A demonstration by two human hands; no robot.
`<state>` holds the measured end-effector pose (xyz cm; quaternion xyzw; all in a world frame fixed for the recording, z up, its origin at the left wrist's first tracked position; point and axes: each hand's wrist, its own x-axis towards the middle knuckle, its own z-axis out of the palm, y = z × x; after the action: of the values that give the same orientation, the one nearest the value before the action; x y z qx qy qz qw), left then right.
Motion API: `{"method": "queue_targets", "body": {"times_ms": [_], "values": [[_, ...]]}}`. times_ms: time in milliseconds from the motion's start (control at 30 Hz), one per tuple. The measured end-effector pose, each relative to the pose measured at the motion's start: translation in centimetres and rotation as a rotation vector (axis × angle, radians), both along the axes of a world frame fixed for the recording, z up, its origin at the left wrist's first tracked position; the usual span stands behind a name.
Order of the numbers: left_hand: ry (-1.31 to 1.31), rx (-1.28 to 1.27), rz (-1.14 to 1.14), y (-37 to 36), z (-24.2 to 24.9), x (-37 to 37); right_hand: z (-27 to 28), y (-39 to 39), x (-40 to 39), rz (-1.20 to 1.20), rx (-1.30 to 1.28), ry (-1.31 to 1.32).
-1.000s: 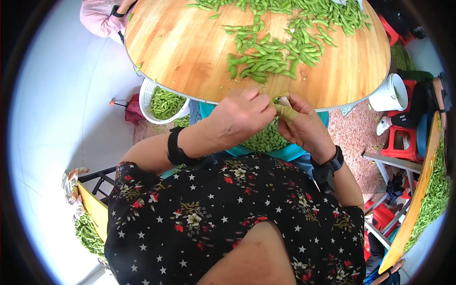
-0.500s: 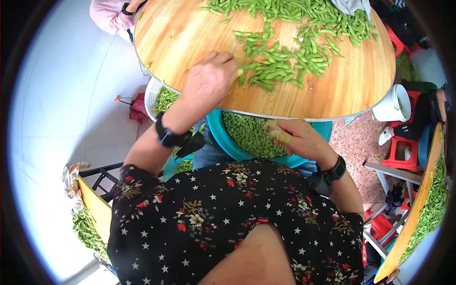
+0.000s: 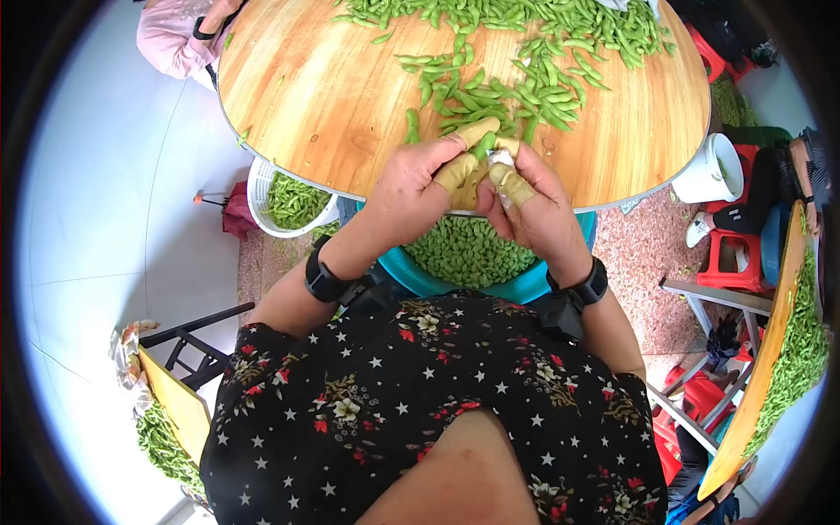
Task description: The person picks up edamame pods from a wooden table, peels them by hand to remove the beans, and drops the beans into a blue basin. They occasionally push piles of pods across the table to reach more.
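Above the near edge of the round wooden table, my left hand pinches a green pod between thumb and finger, both in yellowish finger covers. Touching the same pod from the right is my right hand, its covered fingers closed round something small and whitish that I cannot make out. Pods lie loose on the table just beyond both hands. Below them, a teal basin holds many shelled green beans.
A white basket of pods stands below the table's left edge. At the right are a white bucket, red stools and another table with pods. A person's pink sleeve shows at the upper left.
My left hand has moved right and toward me from the table, with a pod in it. My right hand has risen from over the basin to meet it. The view has shifted slightly.
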<state>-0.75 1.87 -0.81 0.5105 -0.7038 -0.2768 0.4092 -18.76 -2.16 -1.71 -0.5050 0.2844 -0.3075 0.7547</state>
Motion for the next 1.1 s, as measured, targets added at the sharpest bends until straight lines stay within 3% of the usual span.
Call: {"method": "queue_targets", "body": {"times_ms": [67, 200, 267, 333, 400, 467, 500, 533, 600, 633, 667, 733, 767, 833, 867, 900, 933, 1000, 1033, 1067, 1100], "values": [[0.139, 0.049, -0.006, 0.0, -0.1, -0.2, 0.0, 0.1, -0.2, 0.004, 0.025, -0.002], [0.091, -0.014, -0.015, -0.1, 0.2, -0.3, 0.1, -0.1, -0.6, 0.018, 0.055, 0.005], [-0.242, -0.251, -0.019, 0.0, 1.2, -0.5, 0.3, -0.1, -0.8, 0.023, 0.036, 0.028], [-0.249, -0.297, -0.037, 0.5, 0.5, -0.4, 0.9, 0.0, -1.1, 0.033, 0.019, 0.05], [-0.256, -0.341, -0.056, 0.8, 0.4, -0.2, 1.7, 0.0, -1.6, 0.151, 0.191, -0.04], [1.019, 0.7, -0.21, 0.7, 0.6, 0.0, 0.7, -0.3, -2.0, 0.199, 0.319, -0.15], [1.164, 0.766, -0.283, 0.4, 0.2, -0.1, 0.4, -0.6, -2.0, 0.246, 0.443, -0.262], [1.164, 0.768, -0.284, 0.4, 0.0, -0.3, 0.4, -0.8, -1.8, 0.245, 0.443, -0.262], [0.584, 0.395, -0.004, 0.2, 0.1, -1.2, 0.5, -1.2, -1.6, 0.149, 0.454, -0.142], [0.043, -0.105, 0.033, -0.3, -0.8, -0.6, 0.8, -1.3, -1.5, 0.148, 0.453, -0.141], [0.043, -0.107, 0.033, -0.8, -0.9, -0.4, 1.3, -1.4, -1.4, 0.123, 0.413, -0.104], [-0.39, -0.542, 0.057, -1.2, -0.9, -0.2, 1.6, -1.3, -1.1, 0.1, 0.373, -0.066], [-0.39, -0.544, 0.061, -1.1, -0.9, -0.5, 1.7, -1.2, -1.0, 0.081, 0.36, -0.049], [-0.047, -0.296, 0.119, -0.9, -0.8, -1.2, 1.5, -0.8, -0.7, 0.062, 0.347, -0.034], [-0.048, -0.295, 0.119, -0.9, -0.9, -0.9, 0.9, -0.4, -0.5, 0.018, 0.181, 0.09], [0.292, 0.088, 0.103, -1.0, -1.1, -0.5, 0.6, -0.2, -0.4, -0.026, 0.015, 0.214], [0.628, 0.475, 0.082, -1.1, -1.1, -0.3, 0.7, -0.2, -0.6, -0.027, 0.017, 0.216], [0.505, 0.439, 0.115, -0.7, -0.7, -0.8, 0.9, -0.7, -1.4, 0.044, -0.071, 0.321], [0.297, 0.267, 0.098, -0.5, -0.5, -0.9, 0.5, -0.7, -1.4, 0.044, -0.068, 0.322], [0.088, 0.094, 0.08, -0.4, -0.5, -0.9, -0.1, -0.8, -1.3, -0.103, -0.337, 0.349], [0.089, 0.096, 0.08, -0.3, -0.7, -1.0, -0.5, -0.8, -1.3, -0.252, -0.606, 0.373]]}}
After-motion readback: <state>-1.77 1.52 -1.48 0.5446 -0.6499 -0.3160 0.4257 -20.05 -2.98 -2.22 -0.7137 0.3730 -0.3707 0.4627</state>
